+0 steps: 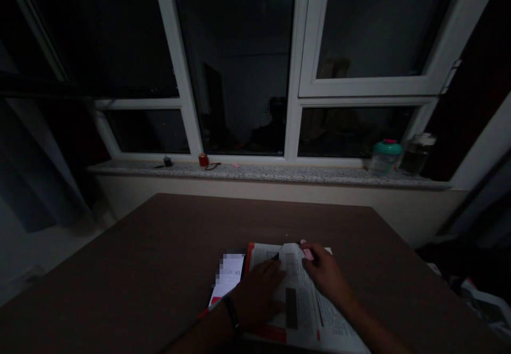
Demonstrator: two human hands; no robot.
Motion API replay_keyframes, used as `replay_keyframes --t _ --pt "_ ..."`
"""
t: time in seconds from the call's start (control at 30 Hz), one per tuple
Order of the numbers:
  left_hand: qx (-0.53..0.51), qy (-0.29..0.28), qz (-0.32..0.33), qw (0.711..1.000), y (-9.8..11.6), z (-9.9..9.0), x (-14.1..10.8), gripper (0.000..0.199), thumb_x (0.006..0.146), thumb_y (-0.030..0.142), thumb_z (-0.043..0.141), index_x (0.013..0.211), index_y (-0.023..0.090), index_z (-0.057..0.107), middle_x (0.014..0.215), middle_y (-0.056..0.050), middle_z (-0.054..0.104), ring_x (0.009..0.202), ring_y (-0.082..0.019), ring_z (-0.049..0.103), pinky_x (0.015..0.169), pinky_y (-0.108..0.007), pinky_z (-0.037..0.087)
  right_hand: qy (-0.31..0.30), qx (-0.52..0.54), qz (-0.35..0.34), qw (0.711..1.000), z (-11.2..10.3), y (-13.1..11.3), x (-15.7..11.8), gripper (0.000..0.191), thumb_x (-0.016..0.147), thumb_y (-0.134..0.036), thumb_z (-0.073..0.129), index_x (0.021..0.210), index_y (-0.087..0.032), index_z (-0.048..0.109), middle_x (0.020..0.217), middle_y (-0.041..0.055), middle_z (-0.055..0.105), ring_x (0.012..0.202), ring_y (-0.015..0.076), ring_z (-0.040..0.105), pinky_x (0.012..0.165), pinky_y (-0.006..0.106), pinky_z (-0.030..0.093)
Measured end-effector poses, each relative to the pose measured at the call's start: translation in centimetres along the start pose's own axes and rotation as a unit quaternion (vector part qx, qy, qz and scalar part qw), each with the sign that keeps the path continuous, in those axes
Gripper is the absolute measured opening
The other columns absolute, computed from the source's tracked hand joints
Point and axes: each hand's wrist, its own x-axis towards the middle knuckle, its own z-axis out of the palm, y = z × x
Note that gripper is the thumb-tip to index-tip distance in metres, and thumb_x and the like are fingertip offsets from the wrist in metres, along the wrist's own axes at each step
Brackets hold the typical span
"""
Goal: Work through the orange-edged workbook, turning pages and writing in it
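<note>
An open book (293,277) with printed pages and red edging lies on the dark table, one page bowed up near its top. My left hand (261,293), with a dark band at the wrist, rests on the left part of the pages, fingers stretched out. At the book's upper right, my right hand (325,271) has its thumb and fingers closed around a small pink item (307,253); its exact kind is unclear in the dim light. Just left of the book is a lit phone (229,277), partly covered by my left forearm.
The brown table (159,247) ends before a speckled stone windowsill (259,173). On the sill stand a teal-lidded bottle (385,157), a second clear bottle (416,154) and a small red container (203,159). Papers (485,301) lie off the table's right side.
</note>
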Motion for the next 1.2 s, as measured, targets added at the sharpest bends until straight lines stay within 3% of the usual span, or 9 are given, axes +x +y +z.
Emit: replay_keyframes --t 0.2,0.4,0.57,0.67,0.8,0.9,1.2 --pt "-0.021 -0.009 0.002 1.0 0.1 -0.2 -0.2 0.074 0.084 0.042 0.069 0.146 0.019 0.035 0.155 -0.013 0.025 0.14 -0.032 0.023 0.112 -0.048 0.025 0.051 0.02 0.029 0.998 0.0 -0.3 0.1 0.039 0.071 -0.023 0.05 0.108 -0.018 0.06 0.109 0.0106 0.069 0.087 0.0249 0.067 0.074 0.035 0.052" --pt "-0.022 -0.009 0.047 0.999 0.7 -0.6 -0.2 0.069 0.086 0.045 0.067 0.144 0.021 0.039 0.151 -0.011 0.032 0.139 -0.031 0.025 0.112 -0.045 0.024 0.065 -0.015 -0.008 0.998 0.2 0.0 0.2 0.039 0.066 -0.017 0.048 0.103 -0.02 0.061 0.111 0.009 0.067 0.1 0.0252 0.064 0.083 0.034 0.05" --pt "-0.032 0.01 0.089 0.995 1.3 -0.8 -0.1 0.068 0.088 0.047 0.066 0.144 0.021 0.038 0.151 -0.01 0.034 0.139 -0.029 0.026 0.114 -0.042 0.022 0.04 -0.023 -0.024 0.999 0.1 -0.7 0.4 0.038 0.067 -0.013 0.047 0.1 -0.021 0.062 0.109 0.0074 0.068 0.104 0.024 0.063 0.089 0.036 0.048" --pt "-0.042 0.015 0.089 0.995 1.4 -0.6 0.1 0.069 0.089 0.049 0.064 0.145 0.02 0.036 0.152 -0.011 0.032 0.14 -0.029 0.025 0.114 -0.043 0.02 0.021 0.0 -0.034 0.999 -0.1 -1.6 0.4 0.028 0.075 -0.018 0.051 0.1 -0.022 0.063 0.111 0.0075 0.068 0.106 0.0244 0.062 0.091 0.037 0.048" --pt "-0.058 0.013 0.08 0.995 1.6 -0.7 0.2 0.068 0.086 0.041 0.069 0.142 0.017 0.038 0.152 -0.012 0.03 0.141 -0.029 0.02 0.115 -0.042 0.018 -0.043 0.055 -0.089 0.994 -0.3 -2.8 0.1 0.028 0.09 -0.033 0.051 0.113 -0.024 0.064 0.12 0.0086 0.065 0.114 0.0238 0.059 0.098 0.037 0.045" --pt "-0.082 0.01 0.07 0.994 2.0 -1.1 0.1 0.065 0.084 0.035 0.07 0.139 0.016 0.039 0.152 -0.014 0.03 0.14 -0.03 0.025 0.113 -0.042 0.024 -0.086 0.088 -0.11 0.986 -0.4 -3.0 -0.2 0.033 0.094 -0.037 0.048 0.122 -0.026 0.061 0.128 0.0089 0.062 0.12 0.0239 0.056 0.104 0.039 0.042" --pt "-0.1 0.004 0.067 0.993 1.8 -1.3 0.2 0.061 0.083 0.033 0.068 0.136 0.021 0.041 0.147 -0.009 0.039 0.139 -0.027 0.028 0.113 -0.04 0.023 -0.1 0.16 -0.078 0.979 -0.4 -1.4 0.4 0.049 0.083 -0.02 0.047 0.131 -0.027 0.057 0.14 0.0066 0.053 0.132 0.0243 0.045 0.11 0.044 0.034"
